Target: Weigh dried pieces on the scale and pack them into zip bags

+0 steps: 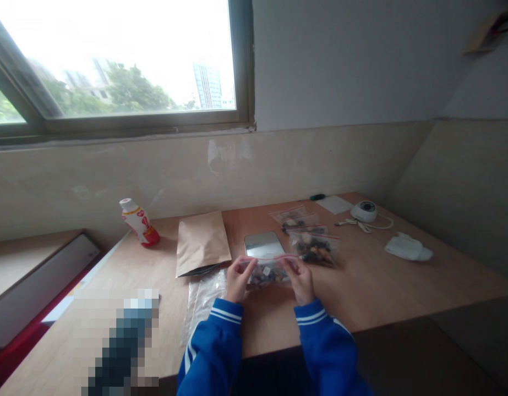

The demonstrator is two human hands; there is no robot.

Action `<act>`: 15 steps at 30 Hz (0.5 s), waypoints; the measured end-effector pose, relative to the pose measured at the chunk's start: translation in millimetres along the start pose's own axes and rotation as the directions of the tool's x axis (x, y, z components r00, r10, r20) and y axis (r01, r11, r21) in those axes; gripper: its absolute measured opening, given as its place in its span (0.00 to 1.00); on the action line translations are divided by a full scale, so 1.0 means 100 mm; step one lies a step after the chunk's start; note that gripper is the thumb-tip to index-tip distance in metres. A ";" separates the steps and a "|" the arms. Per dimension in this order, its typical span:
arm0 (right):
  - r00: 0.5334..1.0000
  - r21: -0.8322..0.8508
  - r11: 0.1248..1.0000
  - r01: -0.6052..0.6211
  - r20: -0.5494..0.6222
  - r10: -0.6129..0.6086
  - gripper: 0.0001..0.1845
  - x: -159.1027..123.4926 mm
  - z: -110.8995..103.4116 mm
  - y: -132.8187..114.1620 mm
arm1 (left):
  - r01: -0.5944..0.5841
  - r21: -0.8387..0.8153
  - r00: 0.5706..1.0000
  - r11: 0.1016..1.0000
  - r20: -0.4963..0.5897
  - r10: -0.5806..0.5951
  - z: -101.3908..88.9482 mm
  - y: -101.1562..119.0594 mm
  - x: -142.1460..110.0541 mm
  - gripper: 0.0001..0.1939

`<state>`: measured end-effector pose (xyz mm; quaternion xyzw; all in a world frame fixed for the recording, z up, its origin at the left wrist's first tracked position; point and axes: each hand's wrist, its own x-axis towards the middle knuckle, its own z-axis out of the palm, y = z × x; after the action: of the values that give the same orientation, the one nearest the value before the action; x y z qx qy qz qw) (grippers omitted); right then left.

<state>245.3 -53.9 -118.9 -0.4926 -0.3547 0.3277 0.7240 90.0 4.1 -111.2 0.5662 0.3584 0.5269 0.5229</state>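
In the head view, the held bag [267,279] is kept up near the middle of the surface [381,275], its red-lined top stretched between the left hand [237,280] and the right hand [302,281]. Each grip is closed, the top edge being pinched between thumb and fingers at either end. Small mixed pieces, dark and pale, are gathered low inside, with a little white square seen among them; what they are cannot be told. So this one is loaded, but whether its mouth is fully sealed cannot be made out.

Just beyond, to the right, what look like three more bags are laid down, all with something inside: the near bag [320,252], packed with black, brown and orange-brown pieces, then the middle bag [314,228] and the far bag [293,220], overlapping in a loose row. Their filling looks done; their seals are too small to judge.

Over on the left, clear plastic [202,300] is spread flat beside the left hand, with no contents to be seen in it. Behind it a brown pouch [202,242] is laid with its dark opening turned to the near side; what is in it is hidden. A silver plate [264,245] is set behind the held bag. Farther left, a bottle [140,223] is stood upright, white-capped, red showing at its base.
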 end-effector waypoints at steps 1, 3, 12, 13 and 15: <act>1.000 -0.007 1.000 -0.002 -0.017 0.002 0.17 0.00 0.00 0.00 | -0.009 0.010 1.000 1.000 0.002 0.009 0.00 -0.01 0.00 0.12; 0.999 -0.008 1.000 -0.005 -0.043 0.005 0.16 0.00 -0.01 0.01 | -0.038 0.042 0.999 0.998 0.004 0.038 -0.01 -0.02 -0.01 0.12; 0.994 -0.002 1.000 -0.017 -0.109 0.017 0.14 -0.01 -0.02 0.01 | -0.302 0.291 0.948 0.908 -0.008 0.318 -0.03 0.02 0.00 0.07; 0.994 -0.008 1.000 -0.011 -0.110 0.010 0.14 -0.01 -0.03 0.02 | -0.316 0.299 0.943 0.900 -0.005 0.333 -0.03 0.02 0.00 0.07; 0.994 -0.019 1.000 0.003 -0.105 -0.005 0.13 0.00 -0.04 0.03 | -0.324 0.302 0.940 0.897 -0.007 0.342 -0.03 0.02 0.00 0.07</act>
<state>247.8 -55.2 -122.6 -0.5153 -0.3203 0.2966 0.7375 86.9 4.6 -109.4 0.6748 0.3468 0.5655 0.3233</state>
